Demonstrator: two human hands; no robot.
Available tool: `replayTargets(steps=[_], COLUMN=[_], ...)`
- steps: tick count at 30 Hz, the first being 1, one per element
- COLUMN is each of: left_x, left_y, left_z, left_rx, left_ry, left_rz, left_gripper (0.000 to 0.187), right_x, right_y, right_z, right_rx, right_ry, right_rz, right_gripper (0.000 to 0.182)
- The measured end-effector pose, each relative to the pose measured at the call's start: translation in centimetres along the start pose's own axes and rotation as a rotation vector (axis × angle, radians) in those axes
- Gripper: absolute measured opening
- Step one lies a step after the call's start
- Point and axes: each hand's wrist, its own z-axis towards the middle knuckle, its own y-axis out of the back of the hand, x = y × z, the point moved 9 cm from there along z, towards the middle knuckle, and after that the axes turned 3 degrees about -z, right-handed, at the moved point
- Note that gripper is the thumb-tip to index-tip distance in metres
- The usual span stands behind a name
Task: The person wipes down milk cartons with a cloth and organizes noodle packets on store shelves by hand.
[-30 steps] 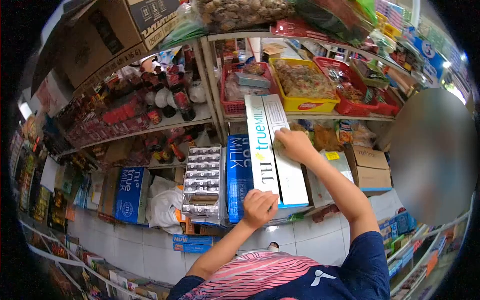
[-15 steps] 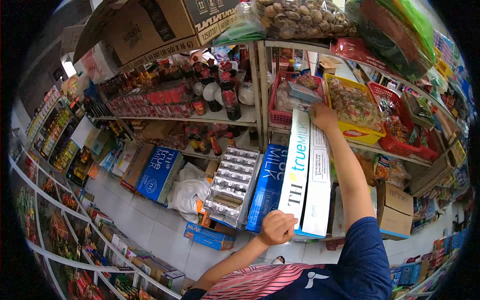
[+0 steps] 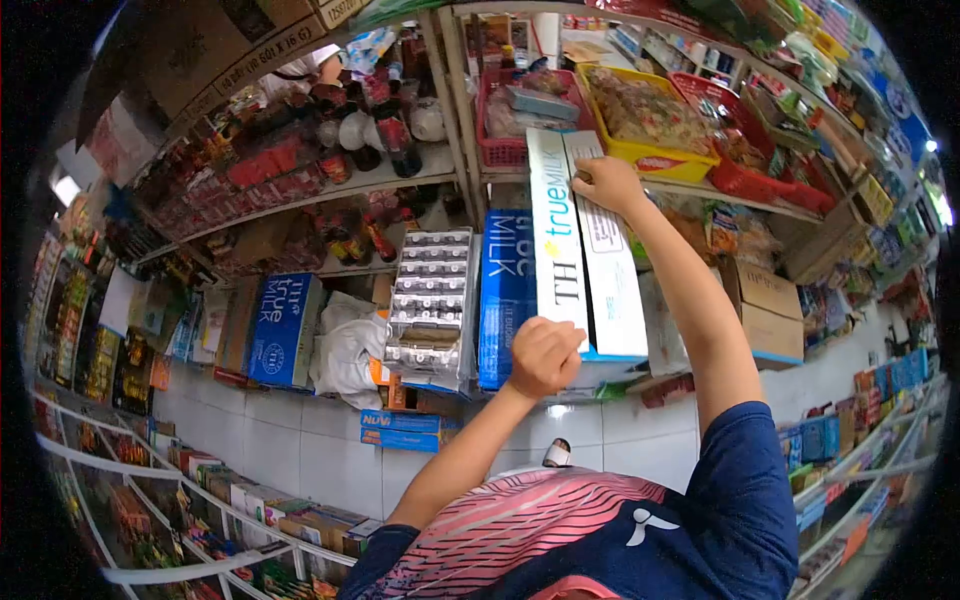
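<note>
A white TH true MILK carton (image 3: 562, 225) stands in front of me, its two top flaps meeting along a narrow dark gap. My left hand (image 3: 547, 356) is closed at the near end of the left flap, fingers curled against its edge. My right hand (image 3: 608, 185) is curled at the far end, fingers bent on the right flap (image 3: 608, 260). What the fingertips grip is too small to make out. Left of the carton is a blue MILK box (image 3: 505, 300), and beside that a tray of silver-topped packs (image 3: 432, 300).
Behind are a pink basket (image 3: 503, 150), a yellow basket (image 3: 665, 163) and a red basket (image 3: 760, 185) on a shelf (image 3: 720, 200). A brown box (image 3: 768, 315) sits at right. Blue NUVI boxes (image 3: 400, 430) lie on the tiled floor (image 3: 330, 440).
The view has shifted, so the shelves and carton appear higher and further left. The gap between the flaps looks wider and darker. Both hands remain at the carton.
</note>
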Motion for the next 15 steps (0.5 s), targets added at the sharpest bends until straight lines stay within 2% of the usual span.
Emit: replayTargets(steps=[2,10,14,15], left_x=[-0.1,0.4,1.3,1.9], left_y=[0.0,0.0,-0.1,-0.4], left_z=[0.1,0.1,-1.0,-1.9], left_rx=[-0.010,0.005,-0.042,-0.059], left_ry=[-0.006,0.050,0.105,0.179], left_rz=[-0.011,-0.097,-0.137,-0.194], left_gripper=[0.014,0.016,0.025,0.039], right_x=[1.2,6.4,9.3,10.2], right_y=[0.3,4.4,6.5,7.2], right_z=[-1.3,-8.0,-12.0,-13.0], right_rx=[0.098,0.032,0.076,0.096], right_ry=[0.002,0.068,0.071,0.067], right_rz=[0.018,0.011,0.089,0.090], right_gripper=[0.026,0.024,0.024,0.025])
